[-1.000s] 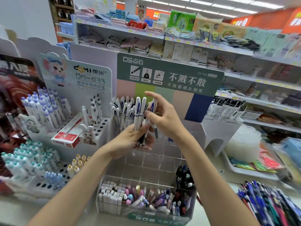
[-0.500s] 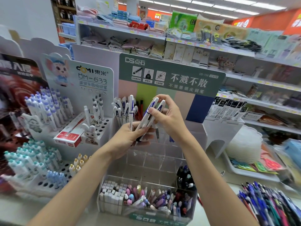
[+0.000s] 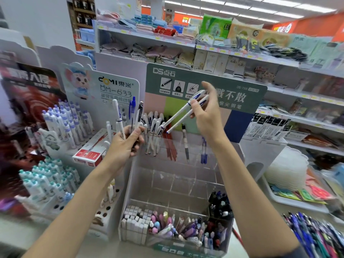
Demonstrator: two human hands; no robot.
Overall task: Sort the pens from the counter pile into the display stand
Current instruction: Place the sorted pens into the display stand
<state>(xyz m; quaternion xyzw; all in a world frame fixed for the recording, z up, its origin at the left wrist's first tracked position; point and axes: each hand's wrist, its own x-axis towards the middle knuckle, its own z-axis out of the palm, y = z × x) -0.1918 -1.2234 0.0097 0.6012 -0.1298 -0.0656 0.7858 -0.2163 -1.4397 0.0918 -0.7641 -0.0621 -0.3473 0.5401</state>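
Store shelves (image 3: 149, 36) back a display stand (image 3: 167, 175), above whose rear row the right hand (image 3: 206, 116) pinches two white pens (image 3: 183, 113) while the left hand (image 3: 126, 142), at its left edge, grips a bunch (image 3: 119, 118); light, stiff, slick, they seem best held mid-barrel.

I'm looking into a shop interior. At twelve o'clock a white shelf unit (image 3: 149, 37) runs across the view, its top tier stacked with folded towels (image 3: 163, 31), and its lower tiers stretch away toward three o'clock. At one o'clock, long ceiling light strips (image 3: 279, 1) glow white. An orange wall band (image 3: 316, 25) sits at two o'clock. A plain white wall (image 3: 37, 19) fills ten o'clock, with a dark wooden rack (image 3: 83, 13) just beside it at eleven.
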